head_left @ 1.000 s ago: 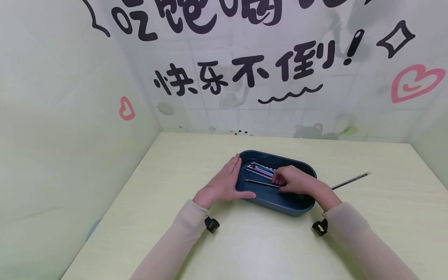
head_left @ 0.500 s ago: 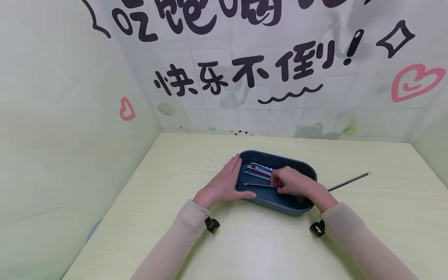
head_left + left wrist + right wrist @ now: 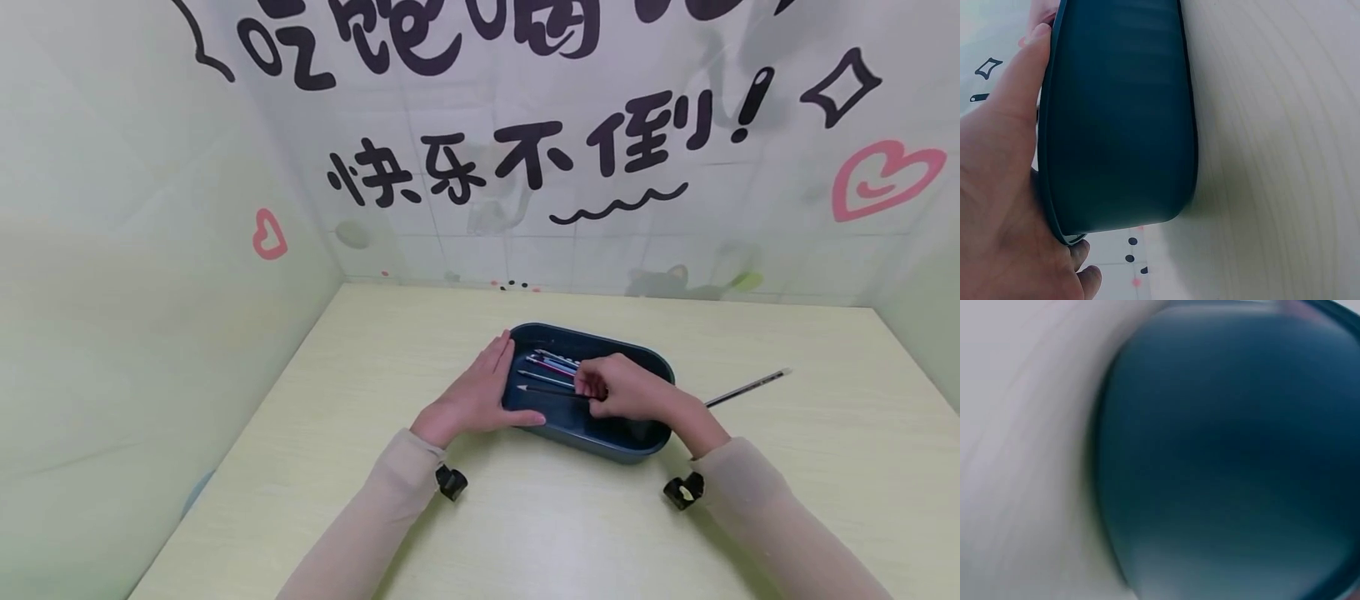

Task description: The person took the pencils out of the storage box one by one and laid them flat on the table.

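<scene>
A dark blue oblong tray (image 3: pixel 581 437) stands on the table, with several pencils (image 3: pixel 553 362) lying inside it. My left hand (image 3: pixel 480 396) rests against the tray's left end, its fingers fairly straight along the outside and its thumb on the near rim. In the left wrist view the thumb (image 3: pixel 1019 81) lies along that rim. Inside the tray, my right hand (image 3: pixel 630 387) has curled fingers and pinches a dark pencil (image 3: pixel 551 392), whose pointed end sticks out leftward. The pencil's other end is hidden by the hand. Blur and the tray wall (image 3: pixel 1229 456) fill much of the right wrist view.
Right of the tray, another pencil (image 3: pixel 750 387) slants across the pale table (image 3: pixel 540 533), its near end hidden behind my right wrist. A printed wall sheet (image 3: pixel 465 242) rises behind the table's far edge.
My right hand has shifted slightly left within the tray, and the dark pencil's angle has changed. Another pencil now lies apart from the bundle. My left hand has stayed in place.
</scene>
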Demonstrator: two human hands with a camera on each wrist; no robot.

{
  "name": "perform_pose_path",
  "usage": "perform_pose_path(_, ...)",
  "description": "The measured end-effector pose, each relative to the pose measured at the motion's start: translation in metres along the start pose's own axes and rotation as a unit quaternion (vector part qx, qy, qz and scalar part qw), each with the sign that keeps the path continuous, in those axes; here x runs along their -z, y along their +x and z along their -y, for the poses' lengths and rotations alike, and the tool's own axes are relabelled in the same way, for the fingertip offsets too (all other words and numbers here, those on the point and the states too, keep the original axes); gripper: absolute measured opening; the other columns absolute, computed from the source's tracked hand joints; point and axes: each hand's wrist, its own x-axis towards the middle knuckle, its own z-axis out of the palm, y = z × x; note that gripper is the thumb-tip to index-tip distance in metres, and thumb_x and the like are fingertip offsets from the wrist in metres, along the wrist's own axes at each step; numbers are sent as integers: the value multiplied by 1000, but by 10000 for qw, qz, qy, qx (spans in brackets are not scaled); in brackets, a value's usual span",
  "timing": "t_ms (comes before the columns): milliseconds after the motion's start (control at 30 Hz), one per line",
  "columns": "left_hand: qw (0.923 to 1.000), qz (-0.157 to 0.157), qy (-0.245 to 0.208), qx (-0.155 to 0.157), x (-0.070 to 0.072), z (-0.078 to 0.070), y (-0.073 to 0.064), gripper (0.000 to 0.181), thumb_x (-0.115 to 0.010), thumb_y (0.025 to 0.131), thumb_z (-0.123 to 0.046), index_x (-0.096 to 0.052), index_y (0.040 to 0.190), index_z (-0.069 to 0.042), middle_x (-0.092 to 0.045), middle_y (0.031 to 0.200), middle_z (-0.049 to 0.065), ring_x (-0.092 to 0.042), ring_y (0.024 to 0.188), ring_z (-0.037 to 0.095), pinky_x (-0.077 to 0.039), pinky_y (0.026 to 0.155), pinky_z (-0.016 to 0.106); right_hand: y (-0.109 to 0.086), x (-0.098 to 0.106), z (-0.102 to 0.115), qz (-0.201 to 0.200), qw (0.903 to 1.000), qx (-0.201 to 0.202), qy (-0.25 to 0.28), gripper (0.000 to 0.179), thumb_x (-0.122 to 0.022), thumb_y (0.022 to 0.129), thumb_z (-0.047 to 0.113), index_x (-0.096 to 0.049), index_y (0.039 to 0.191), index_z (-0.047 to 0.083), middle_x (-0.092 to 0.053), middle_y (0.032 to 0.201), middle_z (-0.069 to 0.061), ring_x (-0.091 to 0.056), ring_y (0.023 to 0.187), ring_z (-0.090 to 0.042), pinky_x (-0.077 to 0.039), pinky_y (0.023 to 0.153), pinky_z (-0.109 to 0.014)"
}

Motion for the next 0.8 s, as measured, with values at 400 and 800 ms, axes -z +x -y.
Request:
perform_pose_path(400, 9998, -124, -19, -144, 0, -1, 0, 125, -66, 78, -74, -3, 160, -4, 6, 170, 7, -3, 158, 24, -18, 128, 41, -20, 13, 10, -576, 9969, 533, -10, 20, -66, 77, 0, -62, 89, 15, -60, 81, 5, -53, 73, -6, -52, 67, -26)
perform_pose_path(800, 9998, -143, -33, -165, -1, 1, 0, 125, -66, 78, -75, -4, 160, -4, 4, 170, 8, -3, 158, 25, -17, 128, 42, -42, 32, 25, -898, 9936, 666, -157, 23, -67, 76, -3, -61, 89, 15, -58, 81, 7, -52, 74, -6, -50, 67, -25)
